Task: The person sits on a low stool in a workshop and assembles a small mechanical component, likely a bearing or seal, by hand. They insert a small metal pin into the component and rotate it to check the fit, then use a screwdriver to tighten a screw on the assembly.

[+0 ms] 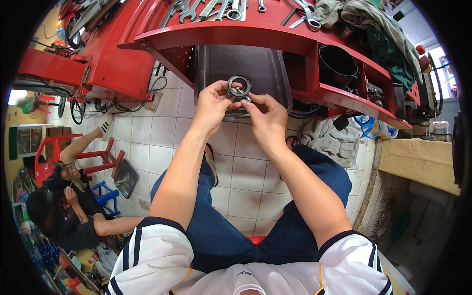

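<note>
Both my hands meet over the near part of a dark metal tray, around a round metal ring-shaped part with an open centre. My left hand is closed on the ring's left and lower rim, its fingertips partly showing through the opening. At the ring's lower right, the thumb and fingers of my right hand pinch close together against the rim. A small shiny piece shows between the fingertips there; its kind is too small to tell.
Wrenches lie on the red workbench ahead. A black bucket stands in its right compartment, with rags above. A cardboard box is at the right. At left, a person sits near a red chair.
</note>
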Demonstrator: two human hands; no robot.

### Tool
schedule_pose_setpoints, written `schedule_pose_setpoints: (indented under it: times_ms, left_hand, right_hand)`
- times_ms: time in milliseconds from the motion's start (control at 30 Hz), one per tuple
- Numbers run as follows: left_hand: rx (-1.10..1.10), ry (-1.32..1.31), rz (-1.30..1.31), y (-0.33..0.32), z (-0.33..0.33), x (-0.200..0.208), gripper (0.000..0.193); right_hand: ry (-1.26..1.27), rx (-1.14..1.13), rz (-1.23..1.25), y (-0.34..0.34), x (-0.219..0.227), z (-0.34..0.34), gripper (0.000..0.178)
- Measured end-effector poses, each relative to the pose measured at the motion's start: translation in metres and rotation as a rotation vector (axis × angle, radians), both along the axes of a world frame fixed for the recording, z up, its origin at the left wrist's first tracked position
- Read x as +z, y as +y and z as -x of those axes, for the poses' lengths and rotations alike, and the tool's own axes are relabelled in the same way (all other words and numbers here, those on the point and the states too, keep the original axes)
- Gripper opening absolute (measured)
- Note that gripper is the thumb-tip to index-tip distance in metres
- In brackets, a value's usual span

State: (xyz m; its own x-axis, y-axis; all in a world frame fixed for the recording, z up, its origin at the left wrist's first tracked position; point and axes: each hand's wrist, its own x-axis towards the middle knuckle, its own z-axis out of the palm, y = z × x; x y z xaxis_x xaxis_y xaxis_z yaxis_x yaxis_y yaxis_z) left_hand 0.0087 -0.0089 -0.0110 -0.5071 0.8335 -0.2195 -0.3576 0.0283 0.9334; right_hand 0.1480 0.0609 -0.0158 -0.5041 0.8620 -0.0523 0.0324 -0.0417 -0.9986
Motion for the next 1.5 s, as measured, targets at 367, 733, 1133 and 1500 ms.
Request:
schedule_pose_setpoints:
  times_ms: [367, 733, 1133, 1500]
  left_hand:
    - [0.014, 0.033, 0.016, 0.0, -0.001, 0.001, 0.018]
    - [0.074, 0.115, -0.06, -0.001, -0.005, 0.0, 0.02]
    - [0.114, 0.103, -0.04, 0.0, -0.011, 0.002, 0.015]
    - [0.087, 0.089, -0.057, -0.001, -0.008, -0.002, 0.015]
  right_hand:
    - [-0.015, 0.042, -0.106, 0.011, 0.01, -0.003, 0.02]
    - [0.088, 0.051, -0.004, 0.009, 0.004, -0.003, 0.026]
    - [0.111, 0.129, 0.298, 0.011, 0.007, -0.001, 0.024]
    - [0.16, 0.135, 0.269, 0.006, 0.002, 0.0, 0.025]
